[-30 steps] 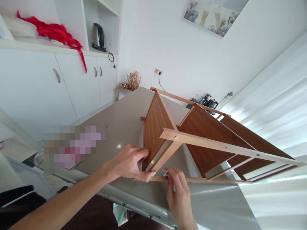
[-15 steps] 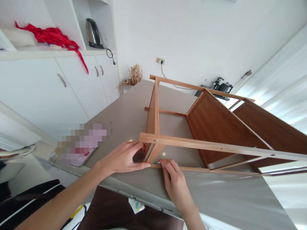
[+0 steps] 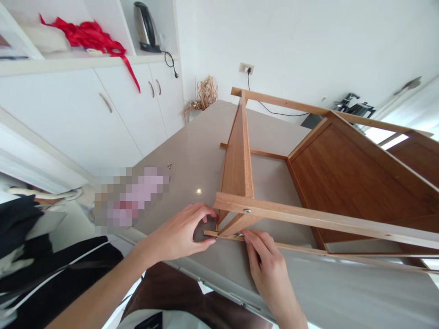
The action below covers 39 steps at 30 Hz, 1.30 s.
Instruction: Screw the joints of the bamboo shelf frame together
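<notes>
Wooden shelf frame [image 3: 329, 183] lies on what looks like its side on the surface [image 3: 195, 155], its end panel [image 3: 235, 160] upright in front of me and its lower rail [image 3: 298, 249] running along the near edge. My left hand [image 3: 185, 230] curves around the near corner, thumb by the rail's tip and fingers by the panel's edge; I cannot tell whether that grip is pressing on the wood or merely resting against it. My right hand [image 3: 269, 258] has its fingertips pinched on a small metal piece [image 3: 239, 234] at the lower rail, just inside the corner; it is too small to tell whether it is a tool or a fastener.

For this work at the corner, I judge the left hand does best as a brace, steadying panel and rail together without tilting the frame. The right pinch should be light and close to the wood, the metal kept square to its seat, since a skewed angle could slip or mark the rail. The near upper rail [image 3: 308, 218] overhangs the spot, so a low wrist outside it gives me more room
</notes>
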Each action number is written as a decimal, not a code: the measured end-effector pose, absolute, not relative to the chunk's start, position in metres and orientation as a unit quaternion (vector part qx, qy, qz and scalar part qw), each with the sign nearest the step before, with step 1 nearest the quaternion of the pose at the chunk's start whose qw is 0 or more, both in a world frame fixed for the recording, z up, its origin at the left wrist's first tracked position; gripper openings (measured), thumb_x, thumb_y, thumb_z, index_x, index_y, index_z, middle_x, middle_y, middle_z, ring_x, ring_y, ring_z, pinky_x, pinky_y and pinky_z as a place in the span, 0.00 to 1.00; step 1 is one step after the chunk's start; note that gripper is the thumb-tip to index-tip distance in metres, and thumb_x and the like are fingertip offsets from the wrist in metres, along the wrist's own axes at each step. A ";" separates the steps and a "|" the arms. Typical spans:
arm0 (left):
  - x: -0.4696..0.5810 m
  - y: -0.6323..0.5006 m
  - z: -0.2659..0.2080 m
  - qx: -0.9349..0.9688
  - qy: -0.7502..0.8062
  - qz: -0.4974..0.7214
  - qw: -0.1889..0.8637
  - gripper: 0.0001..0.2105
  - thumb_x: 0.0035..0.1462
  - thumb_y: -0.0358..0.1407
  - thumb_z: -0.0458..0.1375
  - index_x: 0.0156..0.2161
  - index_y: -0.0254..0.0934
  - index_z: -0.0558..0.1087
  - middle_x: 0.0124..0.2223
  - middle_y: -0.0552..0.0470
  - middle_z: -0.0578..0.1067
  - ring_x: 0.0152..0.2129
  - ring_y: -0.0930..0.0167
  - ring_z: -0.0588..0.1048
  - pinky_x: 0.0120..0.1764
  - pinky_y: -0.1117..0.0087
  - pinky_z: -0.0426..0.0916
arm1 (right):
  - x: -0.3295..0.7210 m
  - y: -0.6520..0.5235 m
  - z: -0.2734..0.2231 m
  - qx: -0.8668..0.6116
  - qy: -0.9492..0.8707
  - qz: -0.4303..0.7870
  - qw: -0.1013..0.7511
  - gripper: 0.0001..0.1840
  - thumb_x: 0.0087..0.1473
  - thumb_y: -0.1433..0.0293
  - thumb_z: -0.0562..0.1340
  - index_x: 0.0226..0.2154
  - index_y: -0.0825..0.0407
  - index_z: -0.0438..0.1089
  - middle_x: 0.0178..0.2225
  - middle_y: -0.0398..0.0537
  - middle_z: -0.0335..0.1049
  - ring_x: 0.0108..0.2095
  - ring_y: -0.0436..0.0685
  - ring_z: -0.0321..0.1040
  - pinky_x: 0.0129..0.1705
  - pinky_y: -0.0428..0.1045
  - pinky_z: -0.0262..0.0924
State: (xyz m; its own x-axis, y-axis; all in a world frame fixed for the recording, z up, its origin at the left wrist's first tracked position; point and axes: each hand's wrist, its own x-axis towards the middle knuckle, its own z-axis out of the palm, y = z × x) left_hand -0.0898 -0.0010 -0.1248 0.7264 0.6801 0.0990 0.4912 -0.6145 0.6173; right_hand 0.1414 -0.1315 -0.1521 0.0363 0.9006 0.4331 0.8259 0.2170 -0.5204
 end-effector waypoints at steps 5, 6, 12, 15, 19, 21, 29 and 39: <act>-0.088 0.005 -0.126 0.870 0.329 0.169 0.327 0.16 0.53 0.35 0.64 0.47 0.42 0.69 0.43 0.52 0.78 0.40 0.66 0.76 0.47 0.66 0.70 | 0.141 -0.128 -0.153 -0.626 -0.693 0.047 0.355 0.14 0.67 0.75 0.55 0.51 0.48 0.70 0.45 0.50 0.74 0.44 0.54 0.73 0.47 0.51 0.70; -0.087 0.006 -0.126 0.867 0.325 0.170 0.337 0.15 0.52 0.35 0.63 0.46 0.42 0.69 0.43 0.52 0.78 0.40 0.66 0.77 0.47 0.66 0.69 | 0.142 -0.127 -0.153 -0.626 -0.693 0.047 0.354 0.14 0.67 0.75 0.55 0.51 0.48 0.70 0.45 0.50 0.74 0.44 0.54 0.73 0.47 0.51 0.70; -0.082 0.009 -0.128 0.856 0.324 0.190 0.354 0.18 0.50 0.33 0.64 0.46 0.41 0.68 0.45 0.50 0.78 0.41 0.66 0.76 0.47 0.66 0.69 | 0.143 -0.126 -0.152 -0.608 -0.705 0.040 0.363 0.17 0.65 0.79 0.57 0.53 0.48 0.69 0.46 0.51 0.74 0.45 0.54 0.72 0.48 0.51 0.69; -0.080 0.012 -0.128 0.856 0.311 0.194 0.364 0.20 0.48 0.32 0.64 0.47 0.41 0.67 0.46 0.50 0.77 0.40 0.66 0.76 0.46 0.66 0.69 | 0.139 -0.135 -0.146 -0.575 -0.727 0.021 0.373 0.22 0.62 0.82 0.58 0.56 0.48 0.67 0.47 0.50 0.74 0.49 0.55 0.70 0.52 0.52 0.66; -0.078 0.018 -0.132 0.857 0.281 0.195 0.386 0.20 0.48 0.32 0.65 0.47 0.41 0.66 0.46 0.51 0.76 0.40 0.67 0.76 0.46 0.67 0.69 | 0.128 -0.148 -0.138 -0.512 -0.793 0.063 0.324 0.21 0.62 0.82 0.58 0.56 0.55 0.67 0.47 0.54 0.74 0.48 0.57 0.69 0.50 0.54 0.65; -0.078 0.020 -0.135 0.856 0.272 0.194 0.394 0.21 0.48 0.32 0.65 0.48 0.41 0.65 0.46 0.51 0.76 0.40 0.67 0.76 0.45 0.67 0.69 | 0.122 -0.149 -0.137 -0.507 -0.806 0.079 0.296 0.18 0.63 0.81 0.58 0.54 0.56 0.68 0.45 0.55 0.73 0.45 0.57 0.69 0.46 0.54 0.66; -0.078 0.020 -0.140 0.863 0.266 0.204 0.379 0.21 0.47 0.32 0.64 0.46 0.41 0.64 0.43 0.52 0.74 0.38 0.67 0.74 0.43 0.66 0.67 | 0.115 -0.136 -0.145 -0.554 -0.779 0.042 0.290 0.19 0.61 0.83 0.59 0.52 0.55 0.70 0.39 0.52 0.67 0.40 0.55 0.67 0.43 0.51 0.68; -0.078 0.019 -0.140 0.866 0.266 0.197 0.374 0.20 0.48 0.30 0.63 0.45 0.42 0.63 0.36 0.57 0.72 0.33 0.69 0.74 0.37 0.68 0.66 | 0.108 -0.135 -0.145 -0.572 -0.767 0.020 0.291 0.17 0.61 0.82 0.59 0.51 0.56 0.70 0.39 0.52 0.65 0.40 0.55 0.66 0.45 0.50 0.68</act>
State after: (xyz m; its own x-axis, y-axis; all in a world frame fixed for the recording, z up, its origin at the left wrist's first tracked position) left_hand -0.0782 0.0192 -0.1402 0.7807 0.6086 0.1415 0.3145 -0.5784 0.7527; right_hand 0.1079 -0.1349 -0.1448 -0.1765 0.8884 0.4239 0.8656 0.3452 -0.3629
